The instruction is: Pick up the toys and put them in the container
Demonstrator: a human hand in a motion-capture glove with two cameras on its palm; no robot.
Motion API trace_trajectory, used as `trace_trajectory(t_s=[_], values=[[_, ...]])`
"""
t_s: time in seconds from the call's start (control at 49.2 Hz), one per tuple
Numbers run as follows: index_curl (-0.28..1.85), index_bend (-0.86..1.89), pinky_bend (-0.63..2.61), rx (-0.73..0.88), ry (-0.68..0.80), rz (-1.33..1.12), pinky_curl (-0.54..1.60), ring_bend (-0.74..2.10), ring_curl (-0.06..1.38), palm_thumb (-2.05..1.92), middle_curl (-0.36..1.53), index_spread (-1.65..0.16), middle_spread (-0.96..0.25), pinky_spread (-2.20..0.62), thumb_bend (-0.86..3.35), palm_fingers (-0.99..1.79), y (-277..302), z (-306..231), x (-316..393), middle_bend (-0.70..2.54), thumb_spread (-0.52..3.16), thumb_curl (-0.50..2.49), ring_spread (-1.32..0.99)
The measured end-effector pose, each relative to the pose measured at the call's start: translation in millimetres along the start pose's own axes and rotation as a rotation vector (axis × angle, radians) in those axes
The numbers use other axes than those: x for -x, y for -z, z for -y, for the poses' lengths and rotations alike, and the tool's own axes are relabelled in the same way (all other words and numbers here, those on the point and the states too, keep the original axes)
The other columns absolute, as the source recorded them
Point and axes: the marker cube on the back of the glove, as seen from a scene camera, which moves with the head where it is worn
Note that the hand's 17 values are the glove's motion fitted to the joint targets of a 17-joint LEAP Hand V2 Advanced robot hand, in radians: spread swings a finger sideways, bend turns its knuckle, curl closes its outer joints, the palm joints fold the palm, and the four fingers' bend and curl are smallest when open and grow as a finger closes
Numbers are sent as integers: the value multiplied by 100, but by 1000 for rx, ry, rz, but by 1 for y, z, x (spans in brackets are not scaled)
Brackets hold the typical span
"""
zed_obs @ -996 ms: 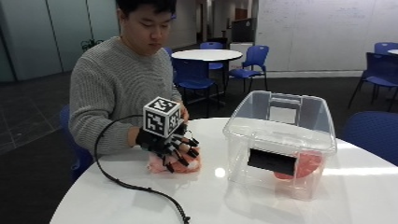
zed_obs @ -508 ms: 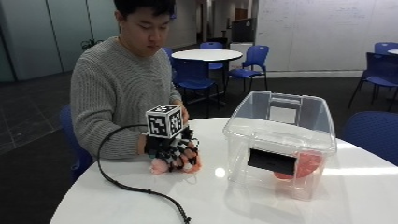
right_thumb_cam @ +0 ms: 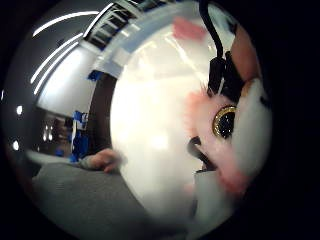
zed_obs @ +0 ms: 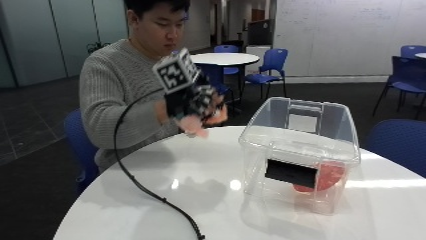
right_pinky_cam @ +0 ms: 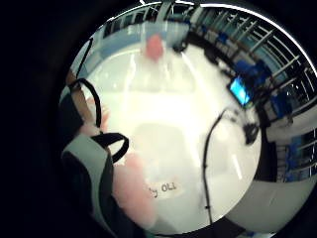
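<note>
Aloft | hand (zed_obs: 193,106) grips pink toy (zed_obs: 195,125) | beside container (zed_obs: 299,150)

Held in the gloved hand (zed_obs: 193,105) above the table (zed_obs: 200,200), a plush toy (zed_obs: 195,125); beside it the container (zed_obs: 299,150), another toy (zed_obs: 323,177) inside

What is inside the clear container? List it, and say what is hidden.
One red toy lies at the bottom of the clear container. A black label on the front wall covers part of it, so more behind it cannot be ruled out.
</note>
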Motion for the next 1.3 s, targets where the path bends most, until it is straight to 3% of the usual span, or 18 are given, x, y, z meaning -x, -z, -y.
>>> trace_trajectory(t_s=[0.102, 0.183, 0.305, 0.508, 0.63, 0.732, 0.833, 0.915, 0.935, 0.955, 1.016, 1.118, 1.301], values=[[52, 52, 101, -86, -153, 224, 44, 118, 61, 69, 54, -42, -20, -46, 24, 101, 63, 86, 1, 62, 65, 91, -43], [55, 53, 101, -80, -212, 299, 45, 118, 62, 68, 56, -41, -20, -46, 23, 99, 75, 138, -5, 62, 56, 95, -44], [60, 53, 102, -8, -353, 233, 46, 118, 64, 67, 58, -41, -21, -47, 22, 98, 32, 221, -2, 63, 46, 101, -44], [67, 49, 105, 158, -395, 89, 48, 117, 66, 65, 61, -43, -22, -46, 21, 89, -61, 307, 2, 59, 33, 108, -45], [72, 47, 107, 214, -315, 94, 49, 116, 66, 64, 62, -44, -24, -46, 20, 84, -85, 320, -7, 56, 30, 112, -45], [75, 43, 108, 246, -325, 106, 49, 115, 67, 64, 63, -46, -25, -46, 20, 82, -94, 316, -9, 54, 28, 115, -45], [78, 35, 111, 384, -365, 82, 49, 114, 67, 62, 64, -48, -26, -45, 18, 74, -113, 303, -13, 51, 28, 116, -45], [72, 6, 130, 521, -372, 84, 53, 112, 66, 49, 60, -45, -26, -44, 11, 45, -129, 287, -18, 36, 48, 114, -41], [69, 1, 134, 539, -373, 87, 54, 108, 65, 39, 58, -45, -26, -41, 6, 27, -132, 284, -18, 29, 58, 111, -40], [66, -2, 137, 548, -377, 93, 55, 103, 65, 35, 58, -43, -25, -38, 3, 7, -134, 282, -18, 28, 65, 108, -38], [59, -2, 141, 550, -383, 118, 56, 92, 62, 24, 55, -41, -23, -29, -3, -17, -137, 279, -18, 23, 81, 99, -33], [47, 3, 141, 541, -384, 143, 51, 75, 51, 14, 50, -38, -20, -17, -5, -23, -137, 275, -17, 17, 99, 86, -26], [35, 5, 139, 512, -364, 176, 47, 66, 45, 6, 44, -35, -17, -6, -3, -21, -118, 266, -11, 15, 117, 69, -18]])
